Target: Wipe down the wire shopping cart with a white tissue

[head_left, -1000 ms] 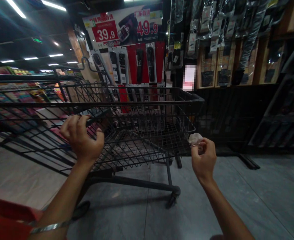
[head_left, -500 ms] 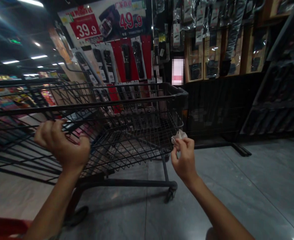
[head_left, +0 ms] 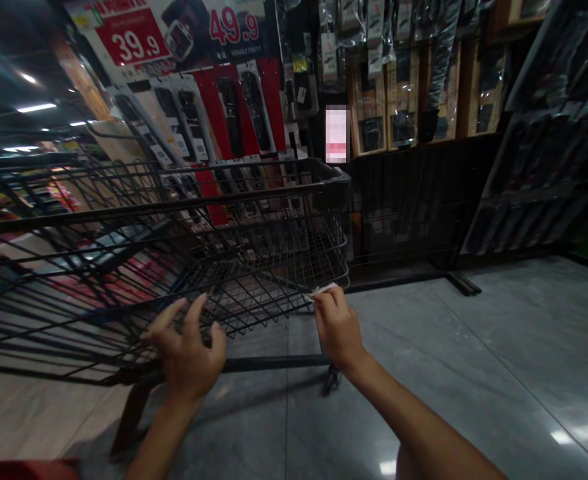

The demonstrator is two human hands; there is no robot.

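A grey tiled floor (head_left: 449, 373) spreads under everything. Beyond it stands a dark display rack (head_left: 409, 207), hung with packaged goods. The black wire shopping cart (head_left: 184, 202) stands in front of the rack, its right end pointing toward the middle of the view. A price sign (head_left: 194, 53) reading 39.9 and 49.9 tops the rack's left part; right of it are wood-framed boxes (head_left: 403, 100), and beneath it packaged belts (head_left: 230, 113) hang against red backing. Something pink (head_left: 144, 280) shows through the cart's mesh toward its left end; I cannot tell whether it lies inside or behind.

The left hand (head_left: 191, 353) is in front of the lower edge of the cart's near side, its fingers spread and loosely bent, grasping nothing; whether they touch the wire is unclear. The right hand (head_left: 339, 330) is by the cart's lower right corner, its fingers pinched on a thin white scrap (head_left: 324, 289), perhaps tissue or cloth. The scrap, smallest of all, overlaps that corner in the view; contact with the wire cannot be made out.
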